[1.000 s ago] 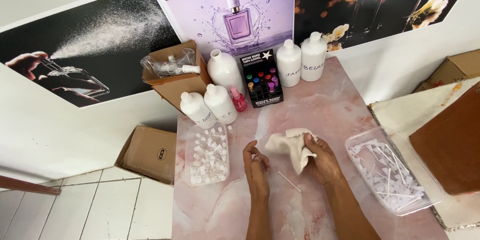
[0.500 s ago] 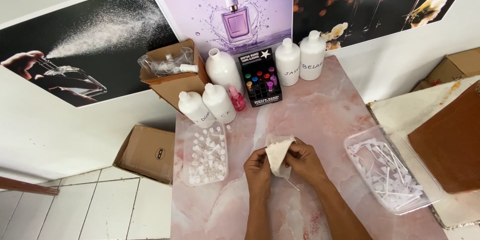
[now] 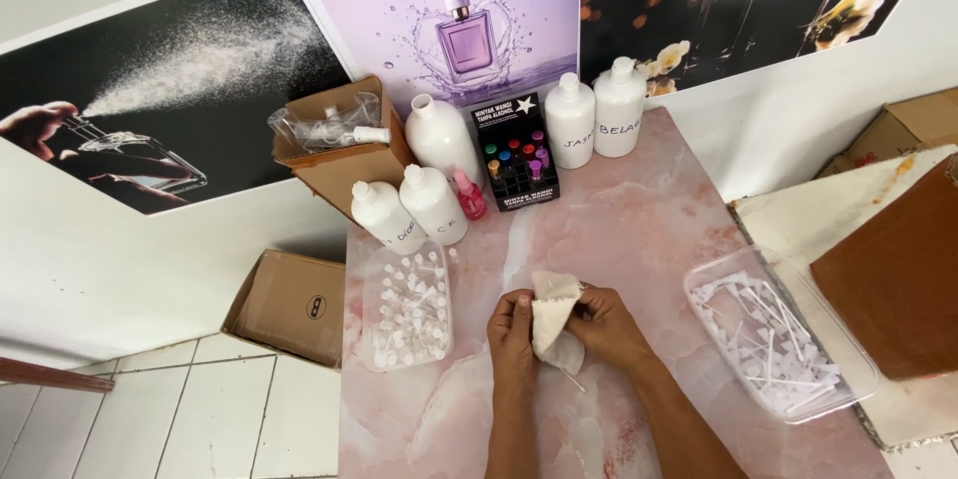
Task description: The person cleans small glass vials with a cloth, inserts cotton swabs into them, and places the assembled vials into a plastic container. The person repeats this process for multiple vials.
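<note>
Both of my hands hold a small cream cloth (image 3: 552, 324) over the middle of a pink marble tabletop (image 3: 639, 210). My left hand (image 3: 513, 329) pinches its left edge, and my right hand (image 3: 609, 324) grips its right side with the fingers curled around it. The cloth is folded and bunched between them. A thin white stick (image 3: 572, 380) lies on the table just below the cloth.
A clear tray of small white caps (image 3: 407, 305) sits left of my hands, and a clear tray of white sticks (image 3: 773, 339) sits right. Several white bottles (image 3: 595, 118), a pink bottle (image 3: 469, 195), a black box of coloured vials (image 3: 519, 155) and an open cardboard box (image 3: 339, 145) stand at the back.
My hands have drawn together and folded the spread cloth into a tighter bundle, shifting it slightly toward me.
</note>
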